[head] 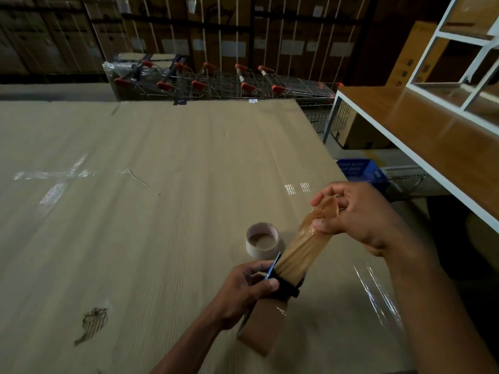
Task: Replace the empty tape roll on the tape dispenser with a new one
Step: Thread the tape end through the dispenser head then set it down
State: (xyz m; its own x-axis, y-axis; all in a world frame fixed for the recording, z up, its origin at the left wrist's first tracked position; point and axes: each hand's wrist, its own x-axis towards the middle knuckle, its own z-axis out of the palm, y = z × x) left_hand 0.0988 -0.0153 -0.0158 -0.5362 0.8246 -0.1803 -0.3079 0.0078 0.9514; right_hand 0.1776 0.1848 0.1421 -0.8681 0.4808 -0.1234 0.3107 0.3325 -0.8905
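Your left hand (pixel 247 288) is closed around the tape dispenser (pixel 280 283), thumb laid across its black front bar, with a blue edge of the frame showing just above your fingers. The new tape roll (pixel 263 329) sits in the dispenser directly below that hand, at about 5 o'clock from your knuckles, its brown side facing up. From the dispenser's mouth a strip of brown tape (pixel 305 247) runs up toward 1 o'clock, crumpled and narrowed along its length, to your right hand (pixel 353 217). That hand pinches the free end of the strip between thumb and fingers, the other fingers curled in, so the tape is stretched between your two hands. The empty tape core (pixel 262 240) stands upright on the cardboard-covered table (pixel 135 211), open end up, at about 12 o'clock from your left hand and 9 o'clock from the strip, just beside the tape but apart from both hands. Whether the strip touches the core's rim cannot be told.
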